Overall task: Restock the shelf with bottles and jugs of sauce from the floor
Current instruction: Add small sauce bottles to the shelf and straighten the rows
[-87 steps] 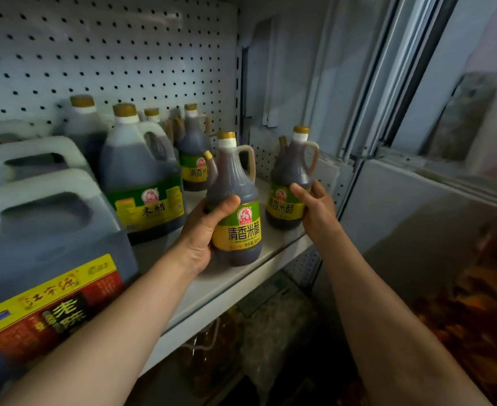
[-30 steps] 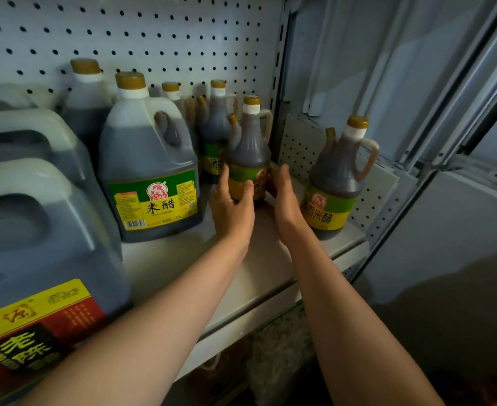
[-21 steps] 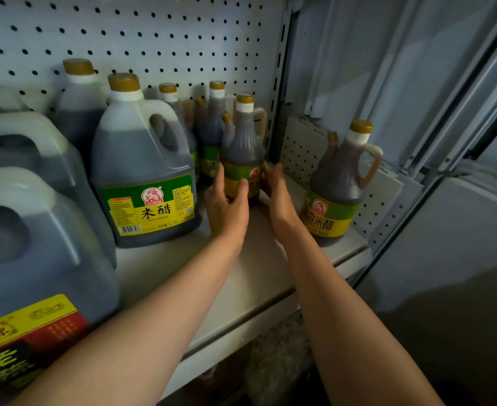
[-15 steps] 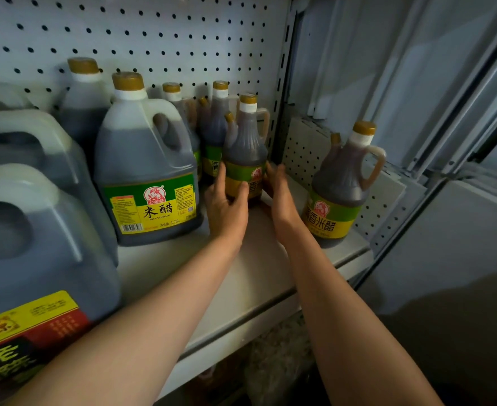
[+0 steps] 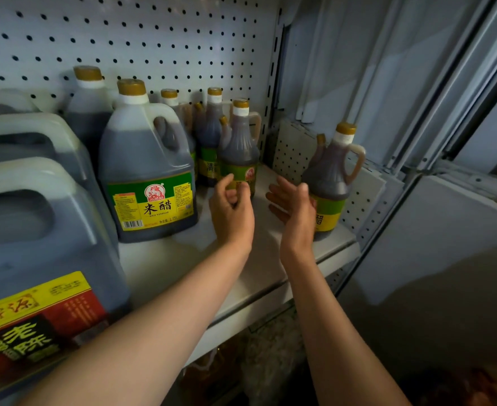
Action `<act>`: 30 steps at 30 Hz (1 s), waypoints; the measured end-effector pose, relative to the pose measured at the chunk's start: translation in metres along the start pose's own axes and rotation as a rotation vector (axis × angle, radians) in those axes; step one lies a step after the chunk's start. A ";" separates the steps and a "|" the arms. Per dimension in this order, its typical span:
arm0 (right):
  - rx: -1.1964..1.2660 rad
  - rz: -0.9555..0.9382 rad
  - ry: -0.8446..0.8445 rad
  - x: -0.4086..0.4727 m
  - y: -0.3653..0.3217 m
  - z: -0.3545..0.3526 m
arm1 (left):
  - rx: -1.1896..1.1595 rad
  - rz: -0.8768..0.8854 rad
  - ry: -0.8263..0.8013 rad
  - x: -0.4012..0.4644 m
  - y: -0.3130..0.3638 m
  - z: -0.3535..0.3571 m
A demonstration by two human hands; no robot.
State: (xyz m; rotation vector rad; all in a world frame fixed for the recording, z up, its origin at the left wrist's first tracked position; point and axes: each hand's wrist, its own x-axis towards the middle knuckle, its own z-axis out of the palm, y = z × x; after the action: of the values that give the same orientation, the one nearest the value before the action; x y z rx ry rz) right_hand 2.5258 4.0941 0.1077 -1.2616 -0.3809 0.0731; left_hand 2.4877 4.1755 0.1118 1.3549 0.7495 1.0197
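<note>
Both hands [image 5: 232, 210] off one bottle [image 5: 239, 150]

A white pegboard [image 5: 153, 39] full of small dark holes stood at the back. At its right edge ran a thin metal post [image 5: 271, 92] with a row of slots. A smaller board [image 5: 292, 148] with holes leaned at the right end, past the post. Right of that were pale grey panels [image 5: 358, 68] and long slanted metal rails [image 5: 446, 92]. A flat grey panel [image 5: 446, 244] sat lower on the right, with a dark shadow across its bottom part. Down below, it was dim. Something clear and crinkly, maybe plastic bags [image 5: 259, 356], lay there. In the bottom right corner was a blurry orange-brown thing [image 5: 481, 385], too dark to tell.
</note>
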 end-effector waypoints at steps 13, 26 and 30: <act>-0.207 -0.058 0.339 -0.023 -0.005 -0.059 | 0.056 -0.087 -0.693 -0.044 0.008 0.041; -0.147 0.017 0.041 -0.009 -0.010 -0.055 | 0.148 0.030 -0.422 -0.052 0.002 0.011; -0.218 0.043 -0.055 -0.011 0.000 -0.030 | 0.206 0.045 -0.261 -0.044 -0.003 -0.008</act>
State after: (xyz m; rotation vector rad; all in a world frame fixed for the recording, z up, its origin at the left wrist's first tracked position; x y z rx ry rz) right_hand 2.5250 4.0642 0.0976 -1.4857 -0.4179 0.1052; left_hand 2.4633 4.1385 0.1028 1.6522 0.6415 0.7958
